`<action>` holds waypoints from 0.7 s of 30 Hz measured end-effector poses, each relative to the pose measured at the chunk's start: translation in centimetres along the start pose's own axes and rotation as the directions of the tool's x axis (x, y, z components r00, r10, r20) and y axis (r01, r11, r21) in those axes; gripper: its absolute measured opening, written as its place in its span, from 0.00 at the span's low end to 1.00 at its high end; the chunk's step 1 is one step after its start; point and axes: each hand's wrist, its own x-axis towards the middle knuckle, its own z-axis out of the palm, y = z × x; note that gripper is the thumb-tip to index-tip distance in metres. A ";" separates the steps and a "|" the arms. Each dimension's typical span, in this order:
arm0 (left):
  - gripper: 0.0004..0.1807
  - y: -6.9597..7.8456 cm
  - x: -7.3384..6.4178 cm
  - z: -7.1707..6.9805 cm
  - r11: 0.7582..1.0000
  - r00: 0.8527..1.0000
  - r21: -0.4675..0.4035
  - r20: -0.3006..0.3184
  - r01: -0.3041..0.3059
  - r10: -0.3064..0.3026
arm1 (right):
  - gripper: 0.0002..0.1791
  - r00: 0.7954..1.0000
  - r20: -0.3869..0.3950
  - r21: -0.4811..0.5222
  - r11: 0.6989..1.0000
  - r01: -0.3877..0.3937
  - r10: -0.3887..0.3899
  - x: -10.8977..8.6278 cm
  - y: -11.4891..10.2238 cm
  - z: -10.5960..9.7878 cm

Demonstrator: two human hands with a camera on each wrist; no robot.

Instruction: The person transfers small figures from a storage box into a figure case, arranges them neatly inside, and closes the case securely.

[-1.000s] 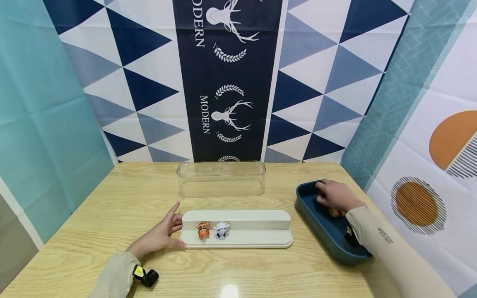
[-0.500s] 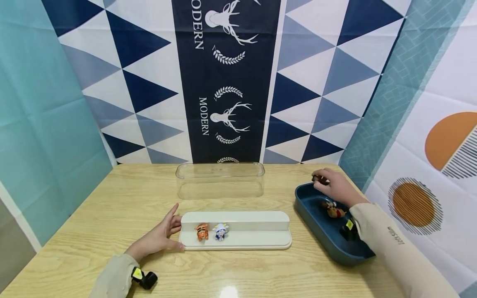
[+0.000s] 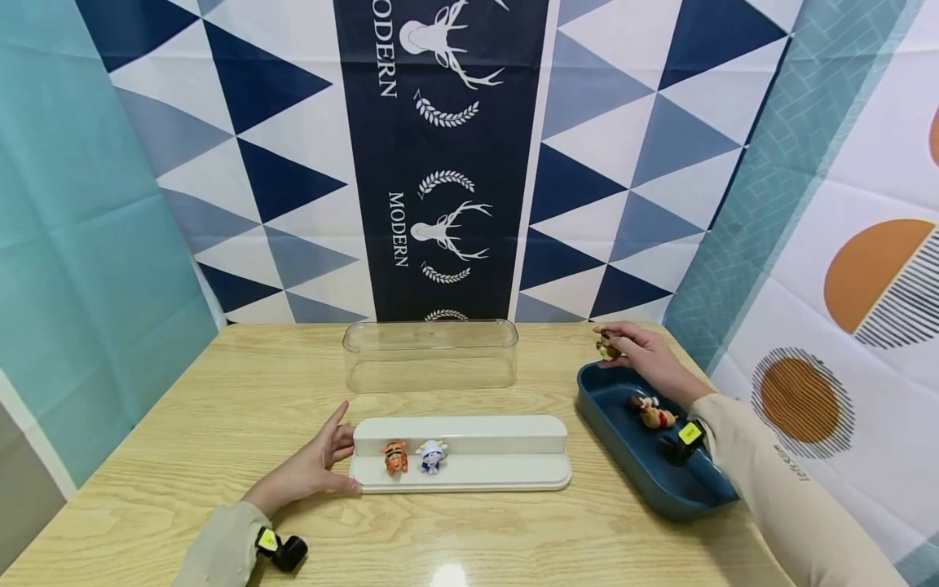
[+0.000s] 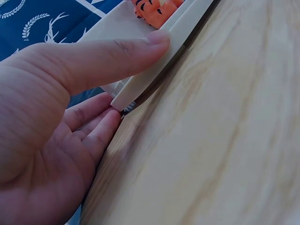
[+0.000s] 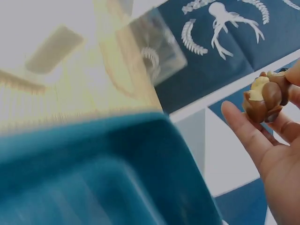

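Clearly, the right hand (image 3: 649, 359), right of centre in the head view, grips a small brown figurine (image 3: 607, 347) between thumb and fingertips, just above the far left corner of a dark blue bin (image 3: 623, 456). At the right edge of the right wrist view, the same figurine shows brown with cream patches, pinched clear of the bin's wall.

Inside the bin, towards its upper part, lies a tan figurine (image 3: 657, 417) with a red patch; a brown-and-white shape (image 3: 642, 402) sits right against it, and whether these are 1 piece or 2, I cannot tell.

At lower left of centre, the left hand (image 3: 311, 465) rests at the left end of a long white stand (image 3: 506, 469), its fingers extended and loosely spread. In the left wrist view its thumb lies straight across the stand's rim, while fingertips touch near the corner below.

On the stand's lower step, towards its left end, 2 figurines sit side by side with a small gap: an orange figurine (image 3: 395, 458) with black stripes, and a white-and-blue figurine (image 3: 431, 456) to its right.

Behind the stand, near the table's (image 3: 477, 538) far edge, stands a clear cover (image 3: 431, 371), apart from both hands.
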 end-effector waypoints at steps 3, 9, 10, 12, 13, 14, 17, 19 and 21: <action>0.72 0.2 -0.1 0.0 1.000 1.000 -0.005 0.000 0.010 -0.010 | 0.18 0.999 0.018 0.154 0.987 -0.047 0.045 -0.2 -0.2 0.9; 0.73 0.3 -0.1 -0.1 1.000 1.000 -0.017 0.002 0.023 -0.023 | 0.18 0.993 0.095 0.378 0.920 -0.101 0.070 -0.4 -0.3 2.6; 0.73 0.3 -0.1 -0.1 1.000 1.000 -0.014 0.002 0.023 -0.023 | 0.19 0.992 0.107 0.401 0.910 -0.101 0.063 -0.4 -0.3 2.9; 0.73 0.3 -0.1 -0.1 1.000 1.000 -0.009 0.000 0.021 -0.021 | 0.18 0.990 0.134 0.442 0.892 -0.095 0.039 -0.4 -0.3 3.4; 0.73 0.2 -0.1 -0.1 1.000 1.000 -0.007 0.001 0.020 -0.020 | 0.18 0.989 0.147 0.462 0.882 -0.092 0.027 -0.4 -0.3 3.6; 0.73 0.2 -0.2 -0.1 1.000 1.000 -0.007 0.001 0.018 -0.018 | 0.18 0.987 0.161 0.481 0.872 -0.094 0.017 -0.4 -0.3 3.9; 0.73 0.2 -0.2 -0.1 1.000 1.000 -0.013 0.003 0.009 -0.009 | 0.18 0.982 0.190 0.530 0.841 -0.108 0.006 -0.3 -0.4 4.8; 0.73 0.2 -0.2 0.0 1.000 1.000 -0.021 0.005 0.004 -0.004 | 0.19 0.979 0.201 0.554 0.822 -0.133 0.023 -0.3 -0.5 5.3; 0.73 0.2 -0.3 0.0 1.000 1.000 -0.023 0.005 0.000 0.000 | 0.19 0.975 0.217 0.560 0.814 -0.155 0.036 -0.2 -0.7 5.8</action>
